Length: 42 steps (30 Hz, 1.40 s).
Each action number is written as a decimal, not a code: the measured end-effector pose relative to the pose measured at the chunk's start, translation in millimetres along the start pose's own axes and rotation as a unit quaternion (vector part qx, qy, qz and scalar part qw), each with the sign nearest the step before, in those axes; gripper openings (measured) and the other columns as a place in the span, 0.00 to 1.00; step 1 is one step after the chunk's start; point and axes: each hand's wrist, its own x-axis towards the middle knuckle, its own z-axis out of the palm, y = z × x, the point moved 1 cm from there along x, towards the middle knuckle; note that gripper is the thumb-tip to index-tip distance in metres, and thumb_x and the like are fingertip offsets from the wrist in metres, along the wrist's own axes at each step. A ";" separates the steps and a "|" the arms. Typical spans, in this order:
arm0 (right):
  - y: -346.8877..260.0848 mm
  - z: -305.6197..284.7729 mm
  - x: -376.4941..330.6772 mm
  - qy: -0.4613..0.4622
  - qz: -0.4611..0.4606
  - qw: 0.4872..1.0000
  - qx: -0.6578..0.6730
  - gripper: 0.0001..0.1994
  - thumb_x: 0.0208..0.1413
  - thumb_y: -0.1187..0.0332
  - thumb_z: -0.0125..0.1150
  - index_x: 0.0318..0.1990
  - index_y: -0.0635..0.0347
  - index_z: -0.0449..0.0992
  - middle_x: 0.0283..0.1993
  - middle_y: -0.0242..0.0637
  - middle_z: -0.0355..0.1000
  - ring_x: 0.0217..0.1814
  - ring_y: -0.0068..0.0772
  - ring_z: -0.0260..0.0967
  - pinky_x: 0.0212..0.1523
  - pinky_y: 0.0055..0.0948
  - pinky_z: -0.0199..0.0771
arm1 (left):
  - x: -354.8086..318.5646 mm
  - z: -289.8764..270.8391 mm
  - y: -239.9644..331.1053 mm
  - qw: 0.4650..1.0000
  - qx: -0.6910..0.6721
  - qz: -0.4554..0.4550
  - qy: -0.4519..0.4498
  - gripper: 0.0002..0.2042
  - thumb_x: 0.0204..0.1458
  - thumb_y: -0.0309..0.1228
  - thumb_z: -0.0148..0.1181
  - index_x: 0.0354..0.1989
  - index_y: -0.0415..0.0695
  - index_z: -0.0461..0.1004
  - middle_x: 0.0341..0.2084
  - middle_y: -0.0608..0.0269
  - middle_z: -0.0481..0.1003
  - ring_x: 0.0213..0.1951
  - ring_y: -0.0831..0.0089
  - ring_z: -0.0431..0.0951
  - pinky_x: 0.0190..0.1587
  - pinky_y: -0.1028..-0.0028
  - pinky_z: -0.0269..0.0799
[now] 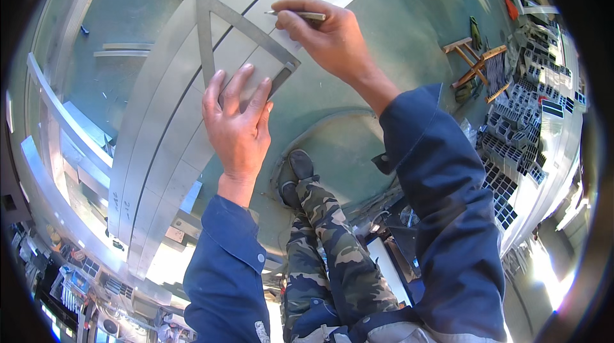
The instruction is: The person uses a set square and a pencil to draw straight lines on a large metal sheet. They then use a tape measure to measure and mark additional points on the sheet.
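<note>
Spread an open left hand (236,127) over a triangular metal set square (246,26), laid across long silver profiles (176,135) with a pointed corner near the far left edge and a thick end at the near right edge. Gripped a slim pointed writing tool (314,15) between thumb and fingers of the right hand (336,39), inside that right edge. Seen on the floor (396,55) at right: a folding wooden stool (473,69).

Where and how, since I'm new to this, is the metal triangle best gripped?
Probably pinch the metal triangle by its upper-right bar, from above: it lies roughly flat, its open middle exposes an inner edge, and the left hand covers part of the near side.
</note>
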 end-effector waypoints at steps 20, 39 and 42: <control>-0.1 19.4 21.1 0.003 -0.101 0.981 -0.168 0.12 0.68 0.65 0.71 0.55 0.54 0.88 0.44 0.38 0.88 0.41 0.31 0.86 0.48 0.31 0.87 | 3.1 -5.4 4.2 1.000 0.007 -0.001 -0.011 0.23 0.50 0.26 0.77 0.56 0.59 0.89 0.67 0.72 0.77 0.71 0.48 0.70 0.70 0.54 0.72; -1.1 -30.5 -36.5 -0.085 -0.169 0.958 -0.216 0.05 0.59 0.71 0.71 0.41 0.55 0.85 0.33 0.38 0.83 0.35 0.47 0.83 0.35 0.40 0.82 | -0.8 -2.2 -0.3 1.000 0.004 0.000 0.007 0.24 0.48 0.23 0.79 0.55 0.58 0.90 0.67 0.72 0.79 0.70 0.47 0.72 0.69 0.54 0.74; 4.6 -34.3 -54.2 -0.062 -0.163 0.968 -0.178 0.05 0.60 0.73 0.71 0.43 0.57 0.84 0.36 0.40 0.84 0.35 0.45 0.84 0.36 0.39 0.83 | 3.1 -3.1 4.6 1.000 0.006 0.002 0.001 0.24 0.48 0.23 0.79 0.55 0.58 0.90 0.66 0.72 0.79 0.70 0.47 0.72 0.69 0.54 0.74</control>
